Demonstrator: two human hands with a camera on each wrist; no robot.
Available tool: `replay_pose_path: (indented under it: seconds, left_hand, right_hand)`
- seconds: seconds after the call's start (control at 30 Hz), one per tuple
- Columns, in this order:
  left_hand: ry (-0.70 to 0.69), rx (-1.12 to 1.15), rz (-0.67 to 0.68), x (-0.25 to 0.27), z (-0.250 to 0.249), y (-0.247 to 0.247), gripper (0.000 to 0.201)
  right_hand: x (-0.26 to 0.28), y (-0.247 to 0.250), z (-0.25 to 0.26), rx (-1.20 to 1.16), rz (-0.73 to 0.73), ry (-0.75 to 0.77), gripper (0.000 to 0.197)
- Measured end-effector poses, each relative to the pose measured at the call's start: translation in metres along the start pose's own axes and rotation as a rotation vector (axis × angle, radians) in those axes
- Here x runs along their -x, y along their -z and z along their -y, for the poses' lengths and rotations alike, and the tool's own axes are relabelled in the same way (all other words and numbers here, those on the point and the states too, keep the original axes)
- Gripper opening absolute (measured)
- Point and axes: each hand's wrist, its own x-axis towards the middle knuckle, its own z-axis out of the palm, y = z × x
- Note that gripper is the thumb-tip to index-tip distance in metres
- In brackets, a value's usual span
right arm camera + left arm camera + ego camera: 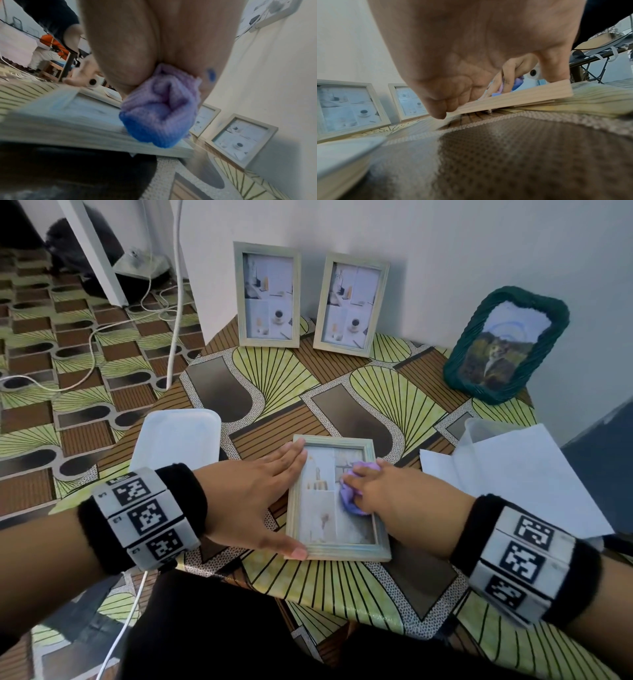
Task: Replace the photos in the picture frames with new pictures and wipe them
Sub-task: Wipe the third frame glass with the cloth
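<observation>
Frame (337, 498) in pale wood is lying flat, glass up, near the front edge of the table (342, 392), and I am steadying it with my left hand (253, 501): fingers straight along its left rail, thumb at the near corner. My right hand (380, 491) is curling round a bunched lilac cloth (352, 494) and pressing it onto the glass, right of centre. Two matching frames (267, 296) are standing upright against the wall behind, and a green woven frame (503, 344) is leaning further right. A white lid (178, 436) is lying left of my hand, and white paper sheets (513, 474) are lying to the right.
</observation>
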Motion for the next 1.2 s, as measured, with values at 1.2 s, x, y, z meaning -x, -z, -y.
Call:
replay_pose_path:
  seconds: [1.2]
  left_hand:
    - [0.002,0.004,0.022,0.002,-0.002,0.006,0.133]
  right_hand:
    - [0.023,-0.011,0.025,-0.097,-0.032,0.157,0.034]
